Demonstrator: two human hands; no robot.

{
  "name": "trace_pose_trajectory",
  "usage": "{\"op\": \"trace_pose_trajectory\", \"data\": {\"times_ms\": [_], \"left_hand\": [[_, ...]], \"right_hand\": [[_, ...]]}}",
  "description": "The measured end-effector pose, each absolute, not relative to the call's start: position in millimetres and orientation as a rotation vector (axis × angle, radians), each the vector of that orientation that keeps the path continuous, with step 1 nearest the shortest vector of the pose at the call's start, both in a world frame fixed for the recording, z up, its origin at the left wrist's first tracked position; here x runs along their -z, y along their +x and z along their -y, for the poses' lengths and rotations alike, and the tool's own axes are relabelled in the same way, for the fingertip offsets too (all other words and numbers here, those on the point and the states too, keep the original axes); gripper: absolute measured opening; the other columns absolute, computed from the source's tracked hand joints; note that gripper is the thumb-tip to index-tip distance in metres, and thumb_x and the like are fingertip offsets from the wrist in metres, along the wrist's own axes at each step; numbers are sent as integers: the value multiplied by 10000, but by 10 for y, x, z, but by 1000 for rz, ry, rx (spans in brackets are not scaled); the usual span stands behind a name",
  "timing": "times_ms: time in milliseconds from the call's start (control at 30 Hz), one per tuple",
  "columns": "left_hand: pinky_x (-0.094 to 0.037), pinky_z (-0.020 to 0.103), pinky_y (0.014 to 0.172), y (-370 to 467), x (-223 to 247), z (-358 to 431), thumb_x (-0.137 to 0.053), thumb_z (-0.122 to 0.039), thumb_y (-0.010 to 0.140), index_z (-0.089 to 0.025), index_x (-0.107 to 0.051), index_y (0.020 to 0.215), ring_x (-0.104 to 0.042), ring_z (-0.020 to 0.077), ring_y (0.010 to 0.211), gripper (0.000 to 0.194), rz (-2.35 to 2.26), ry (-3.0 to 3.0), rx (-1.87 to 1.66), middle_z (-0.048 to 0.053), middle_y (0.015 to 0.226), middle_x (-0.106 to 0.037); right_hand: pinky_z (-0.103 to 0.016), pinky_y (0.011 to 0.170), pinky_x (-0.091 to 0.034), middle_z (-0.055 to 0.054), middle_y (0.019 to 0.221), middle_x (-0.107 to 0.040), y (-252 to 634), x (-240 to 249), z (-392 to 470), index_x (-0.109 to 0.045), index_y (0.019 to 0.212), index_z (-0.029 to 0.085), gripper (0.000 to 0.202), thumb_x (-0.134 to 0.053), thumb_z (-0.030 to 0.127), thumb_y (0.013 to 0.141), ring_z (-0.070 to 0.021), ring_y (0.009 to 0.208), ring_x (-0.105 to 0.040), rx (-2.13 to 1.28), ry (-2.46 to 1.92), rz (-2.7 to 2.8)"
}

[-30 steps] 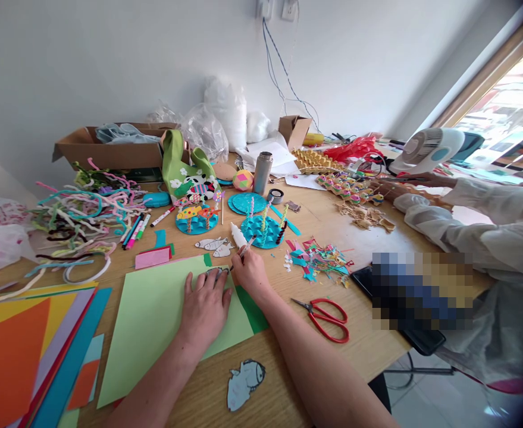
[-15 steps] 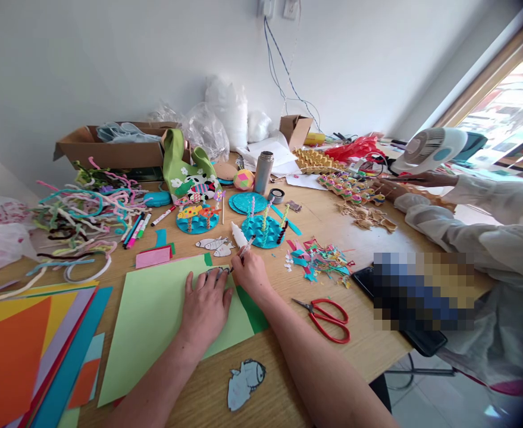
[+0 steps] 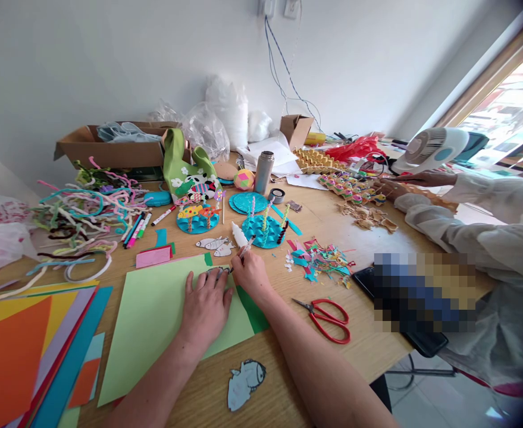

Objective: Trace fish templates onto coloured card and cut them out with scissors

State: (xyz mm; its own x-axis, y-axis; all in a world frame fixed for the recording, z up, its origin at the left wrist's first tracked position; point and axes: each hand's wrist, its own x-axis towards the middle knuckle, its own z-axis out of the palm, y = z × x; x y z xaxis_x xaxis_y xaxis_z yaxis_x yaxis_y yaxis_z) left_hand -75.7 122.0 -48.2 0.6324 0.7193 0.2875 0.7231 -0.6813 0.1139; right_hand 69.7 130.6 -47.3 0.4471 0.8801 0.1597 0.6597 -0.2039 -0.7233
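Observation:
My left hand (image 3: pixel 205 306) lies with fingers spread on a light green paper sheet (image 3: pixel 149 333). Its fingertips press on a small grey paper cutout (image 3: pixel 216 271), mostly hidden beneath them. In my right hand (image 3: pixel 250 276) is a marker pen (image 3: pixel 249 244), its tip down at the cutout's right edge. Just beyond the hands lie small paper fish cutouts (image 3: pixel 216 244) and a white glue bottle (image 3: pixel 238 235). Nearer me, a larger paper fish cutout (image 3: pixel 246 385) rests on the wood. Red-handled scissors (image 3: pixel 330 320) lie to the right of my right forearm.
Coloured paper sheets (image 3: pixel 9 356) are stacked at left, below tangled pipe cleaners (image 3: pixel 96 202). Blue disc crafts (image 3: pixel 268 230), a metal flask (image 3: pixel 264 172) and paper scraps (image 3: pixel 319 260) stand ahead. At right are a phone (image 3: pixel 426 343), a fan (image 3: pixel 431 148) and another person's hands (image 3: pixel 392 189).

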Motion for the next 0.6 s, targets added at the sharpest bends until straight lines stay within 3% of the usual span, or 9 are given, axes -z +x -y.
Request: {"op": "trace_pose_trajectory", "data": {"times_ms": [200,367,600], "left_hand": [[-284,580,1057,-758,482,-1219,-471,-306,935,-212,-588,1250,-559,287,1071,349,1252,-2813,503,101,1244,-628],[-287,586,1057,-754,467,-1212,-479,-292,929,-208,-589,1247,-563,287,1075,346,1260,-2812,494,91,1243,-630],[-286,585,1062,-753,456,-1210,-472,-291,933,-197,-589,1238,-549,290,1115,340,1270,-2812,483,95,1252,-627]], "right_hand": [[-262,576,-365,3,594,-568,707,419,-1296,-425,678,232,156,-429,215,833,-180,598,-561,-414,-1906,1221],[-258,617,-413,13,627,-669,710,359,-1257,-510,868,230,176,-388,331,943,-180,637,-634,-478,-1748,1230],[-258,626,-421,-3,714,-707,703,380,-1220,-537,949,239,183,-363,195,912,-181,684,-661,-418,-1813,1481]]}}
